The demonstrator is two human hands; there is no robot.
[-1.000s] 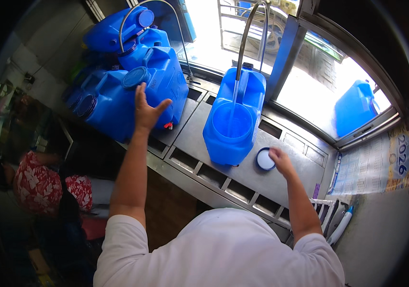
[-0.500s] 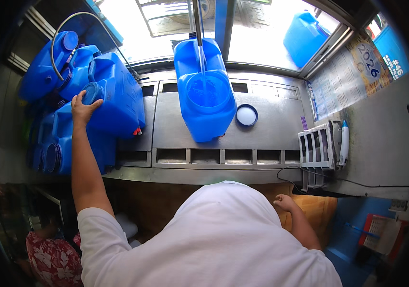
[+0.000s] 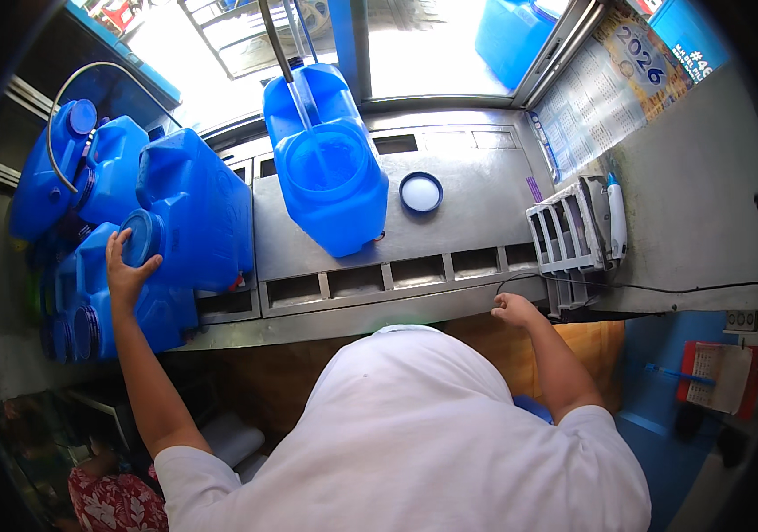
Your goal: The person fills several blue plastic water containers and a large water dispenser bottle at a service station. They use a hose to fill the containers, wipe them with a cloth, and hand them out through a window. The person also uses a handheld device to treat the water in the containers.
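Observation:
At the left, my left hand curves its thumb and fingers around the round blue cap of a large blue water jug. That jug stands among several other blue jugs. My right hand hangs by the counter's front edge, fingers loosely curled, with nothing visible in them. On the steel counter, an uncapped blue jug stands beneath a metal spout. Water streams into its wide mouth. A dark-rimmed lid with a white inside lies to the right of this jug.
A white rack and a white-and-blue handheld device are at the counter's right end, with a black cable nearby. Openings line the counter's front. A calendar hangs at right. Another person's red floral garment shows lower left.
The view has shifted, so the counter and jugs appear tilted and farther left. My left hand stays on the cap. My right hand has moved closer to the counter edge.

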